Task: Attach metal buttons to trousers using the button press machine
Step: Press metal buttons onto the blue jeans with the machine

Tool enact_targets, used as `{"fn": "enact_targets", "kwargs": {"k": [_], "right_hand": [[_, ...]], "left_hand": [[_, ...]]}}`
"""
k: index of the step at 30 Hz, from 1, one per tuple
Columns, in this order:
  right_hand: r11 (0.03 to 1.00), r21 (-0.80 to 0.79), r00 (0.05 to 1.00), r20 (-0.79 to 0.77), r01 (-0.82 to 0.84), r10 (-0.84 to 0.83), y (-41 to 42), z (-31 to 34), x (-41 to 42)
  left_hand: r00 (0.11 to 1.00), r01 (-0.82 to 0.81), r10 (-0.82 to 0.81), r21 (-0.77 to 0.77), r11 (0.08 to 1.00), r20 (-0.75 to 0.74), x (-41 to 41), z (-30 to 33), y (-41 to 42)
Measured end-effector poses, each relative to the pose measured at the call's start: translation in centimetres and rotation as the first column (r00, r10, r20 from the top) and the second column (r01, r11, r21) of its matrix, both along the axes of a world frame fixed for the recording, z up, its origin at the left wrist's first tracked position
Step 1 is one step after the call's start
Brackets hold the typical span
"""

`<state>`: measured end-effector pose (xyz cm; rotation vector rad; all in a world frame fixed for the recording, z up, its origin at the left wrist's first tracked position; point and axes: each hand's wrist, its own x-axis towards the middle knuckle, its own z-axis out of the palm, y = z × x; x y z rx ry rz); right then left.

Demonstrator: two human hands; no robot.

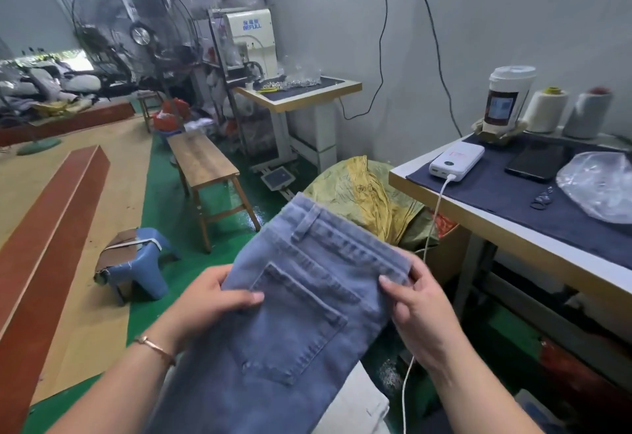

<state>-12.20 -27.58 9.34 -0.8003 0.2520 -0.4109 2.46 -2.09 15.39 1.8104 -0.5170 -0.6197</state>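
Observation:
A pair of light blue denim trousers is held up in front of me, back pocket and waistband facing up. My left hand grips the left edge near the pocket, thumb on top. My right hand pinches the right end of the waistband. A white button press machine stands on its own small table at the far wall, with loose metal buttons scattered beside it. A few metal rings lie on the near work table to my right.
On the near table sit a white power bank with its cable, a dark phone, a clear plastic bag, a cup and thread cones. A wooden bench, blue stool, yellow sack and fan stand on the floor.

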Motion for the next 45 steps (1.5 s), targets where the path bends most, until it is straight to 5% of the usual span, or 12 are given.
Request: {"fn": "enact_targets", "kwargs": {"k": [4, 8, 12, 15, 17, 20, 22, 27, 34, 36, 40, 45], "right_hand": [[0.904, -0.338, 0.965, 0.081, 0.26, -0.248, -3.0, 7.0, -4.0], [0.647, -0.603, 0.88, 0.245, 0.467, -0.407, -5.6, 13.9, -11.8], [0.155, -0.792, 0.731, 0.443, 0.59, -0.519, -6.3, 20.8, -20.6], [-0.309, -0.856, 0.631, 0.515, 0.415, -0.58, -6.4, 24.7, -25.7], [-0.438, -0.872, 0.632, 0.469, 0.218, -0.618, -6.2, 26.4, -28.6], [-0.482, -0.869, 0.558, 0.349, -0.108, -0.753, -6.3, 27.4, -32.2], [-0.472, -0.849, 0.497, 0.31, -0.24, -0.81, -6.6, 26.9, -34.0], [-0.194, -0.973, 0.51, 0.231, 0.125, -0.829, -7.7, 24.8, -36.5], [-0.091, -0.962, 0.542, 0.223, 0.259, -0.81, -9.3, 24.2, -35.5], [-0.183, -0.968, 0.576, 0.25, 0.172, -0.779, -9.1, 24.8, -35.2], [-0.23, -0.958, 0.627, 0.287, 0.174, -0.725, -8.4, 25.8, -34.8], [-0.314, -0.94, 0.523, 0.337, 0.135, -0.783, -8.3, 26.5, -36.2]], "left_hand": [[0.992, 0.111, -0.1, -0.162, 0.981, 0.074, -1.4, 5.6, -4.9], [0.946, 0.323, -0.307, -0.304, 0.896, 0.1, -4.5, 9.9, -10.8], [0.831, 0.522, -0.555, -0.395, 0.756, 0.034, -8.3, 11.8, -17.6], [0.707, 0.69, -0.702, -0.296, 0.661, 0.08, -11.7, 12.2, -22.1], [0.61, 0.791, -0.768, -0.203, 0.577, 0.192, -13.9, 12.2, -24.3], [0.569, 0.823, -0.765, -0.206, 0.53, 0.303, -16.0, 12.3, -26.4], [0.526, 0.84, -0.827, -0.273, 0.469, 0.199, -17.0, 12.3, -27.0], [0.505, 0.82, -0.863, -0.32, 0.475, 0.013, -19.5, 12.7, -28.7], [0.418, 0.9, -0.82, -0.303, 0.314, 0.391, -21.5, 15.9, -31.5], [0.273, 0.961, -0.751, -0.133, 0.242, 0.601, -22.3, 17.1, -31.8], [0.007, 0.915, -0.479, 0.187, 0.356, 0.878, -24.5, 19.0, -31.9], [0.05, 0.995, -0.761, 0.037, 0.097, 0.647, -24.9, 20.2, -32.1]]}}
